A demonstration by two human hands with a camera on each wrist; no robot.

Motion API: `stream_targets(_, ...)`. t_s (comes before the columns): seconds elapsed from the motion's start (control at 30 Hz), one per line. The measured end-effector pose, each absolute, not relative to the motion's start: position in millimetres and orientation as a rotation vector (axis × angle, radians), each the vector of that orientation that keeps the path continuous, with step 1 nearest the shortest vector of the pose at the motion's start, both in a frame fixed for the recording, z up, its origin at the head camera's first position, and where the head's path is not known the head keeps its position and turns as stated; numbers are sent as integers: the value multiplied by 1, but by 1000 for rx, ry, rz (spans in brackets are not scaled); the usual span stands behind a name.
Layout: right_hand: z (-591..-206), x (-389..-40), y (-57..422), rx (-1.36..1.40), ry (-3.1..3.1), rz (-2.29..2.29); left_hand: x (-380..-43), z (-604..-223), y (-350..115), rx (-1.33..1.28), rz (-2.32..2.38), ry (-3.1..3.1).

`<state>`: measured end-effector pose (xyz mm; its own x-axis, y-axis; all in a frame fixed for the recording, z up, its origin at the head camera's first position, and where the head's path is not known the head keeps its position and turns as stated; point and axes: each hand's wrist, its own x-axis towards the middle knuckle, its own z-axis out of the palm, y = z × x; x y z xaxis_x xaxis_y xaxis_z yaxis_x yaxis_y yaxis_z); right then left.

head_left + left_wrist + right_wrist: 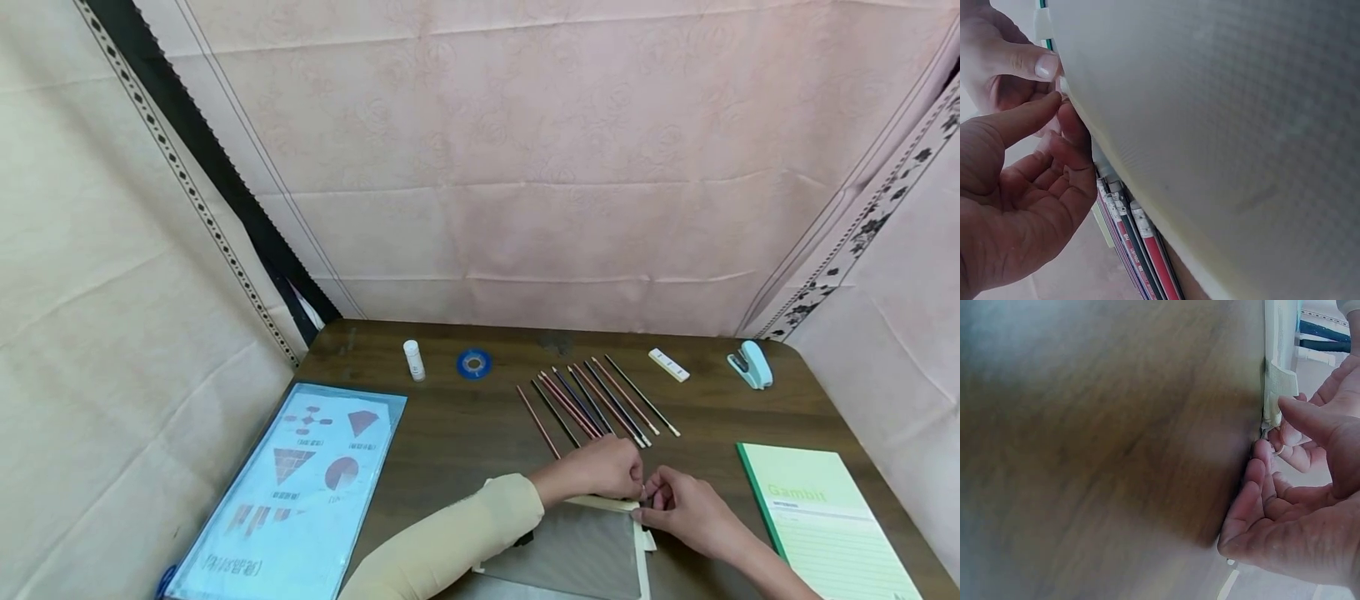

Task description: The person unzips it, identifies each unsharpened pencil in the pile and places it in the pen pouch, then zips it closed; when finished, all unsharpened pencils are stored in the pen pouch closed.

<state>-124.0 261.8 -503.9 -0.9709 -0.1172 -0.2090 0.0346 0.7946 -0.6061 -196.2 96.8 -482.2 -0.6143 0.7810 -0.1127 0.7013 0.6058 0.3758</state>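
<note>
A grey mesh pouch (pixel 577 550) with cream edging lies at the table's front, below my forearms. Both hands meet at its far right corner. My left hand (pixel 611 468) pinches the corner's edge between thumb and forefinger; in the left wrist view the mesh (pixel 1210 125) fills the right side. From the right, my right hand (pixel 693 510) pinches the same corner. A pale fabric tab (pixel 1284 382) shows beside its thumb in the right wrist view. Whatever small part sits between the fingertips is mostly hidden.
Several pencils (pixel 592 400) lie beyond the hands. Behind them are a glue stick (pixel 414 360), blue tape roll (pixel 474 363), white eraser (pixel 669 365) and light-blue stapler (pixel 752 365). A blue folder (pixel 300 483) lies left, a green notebook (pixel 832 517) right.
</note>
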Motion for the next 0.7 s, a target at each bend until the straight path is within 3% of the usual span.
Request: stream_targets(0.7,-495,-134,269,-290,2355,-1401,-173,-457,72,1057,702,2638)
